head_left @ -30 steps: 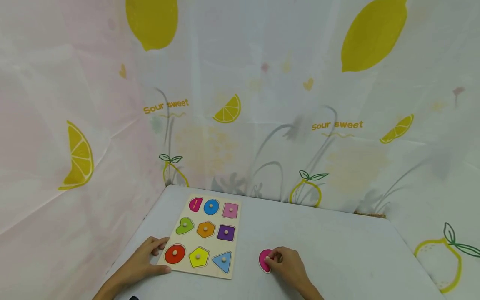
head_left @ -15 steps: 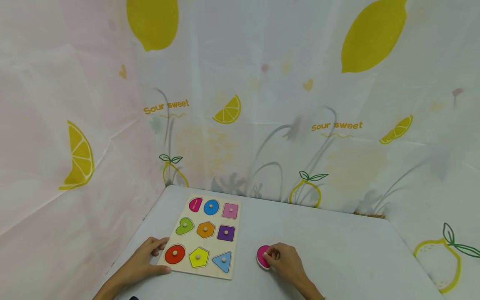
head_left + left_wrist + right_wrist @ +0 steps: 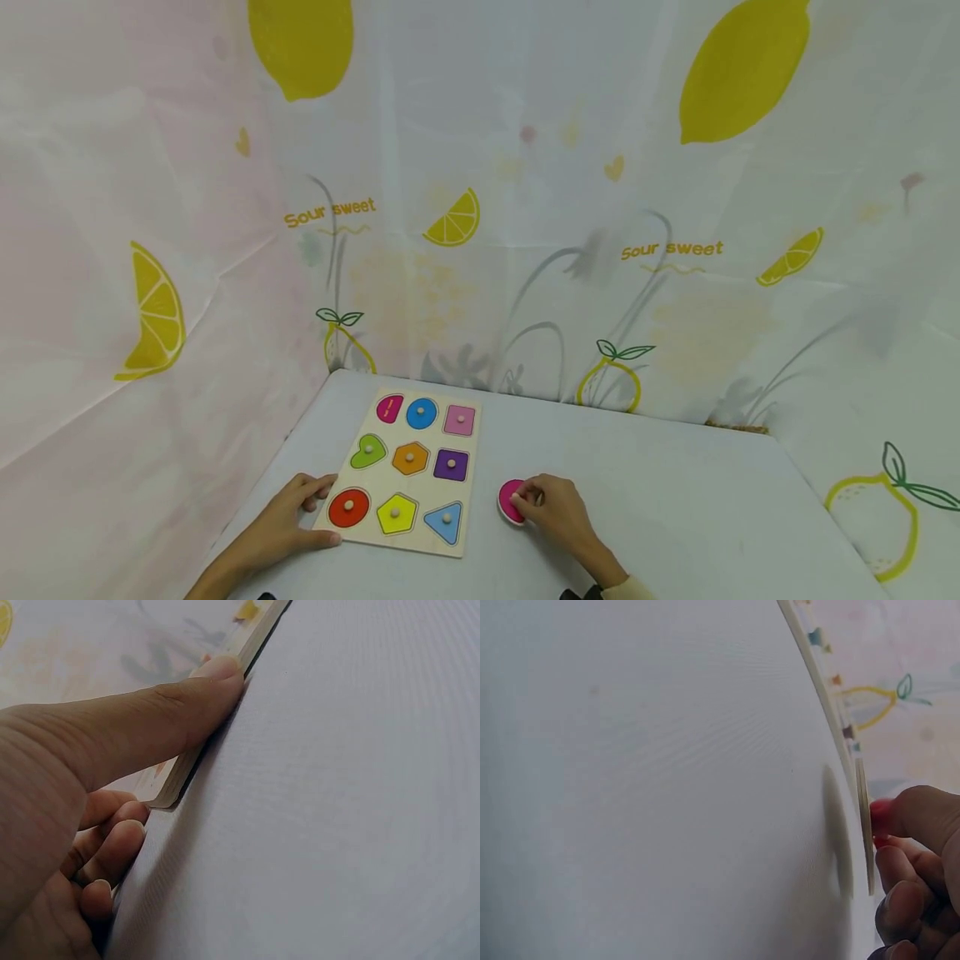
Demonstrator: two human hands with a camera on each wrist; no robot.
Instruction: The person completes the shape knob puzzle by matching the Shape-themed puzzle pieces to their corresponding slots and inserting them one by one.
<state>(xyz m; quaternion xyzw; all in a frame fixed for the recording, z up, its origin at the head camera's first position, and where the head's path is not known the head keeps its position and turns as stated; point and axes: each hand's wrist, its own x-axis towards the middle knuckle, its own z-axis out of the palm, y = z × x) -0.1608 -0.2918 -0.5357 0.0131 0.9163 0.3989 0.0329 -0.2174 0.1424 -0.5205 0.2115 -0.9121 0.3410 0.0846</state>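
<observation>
A wooden knob puzzle board (image 3: 345, 531) lies flat on the white table, bearing several coloured shapes with round knobs. Its top-left magenta half-round place (image 3: 389, 409) shows small lettering and no knob. My left hand (image 3: 283, 518) holds the board's near-left corner, thumb along the near edge and fingers at the left side. To the right of the board, my right hand (image 3: 553, 510) pinches the knob of a magenta puzzle piece (image 3: 507, 498). In the right wrist view that piece (image 3: 865, 825) hangs edge-on just off the table, its shadow beside it.
The white table (image 3: 637, 500) extends to the right of the board. Lemon-printed cloth walls (image 3: 510, 275) enclose its back and sides. A dark object (image 3: 581, 594) shows at the bottom edge by the right wrist.
My right hand has carried the magenta piece left and slightly away from me, toward the board. My left hand and the board have stayed in place.
</observation>
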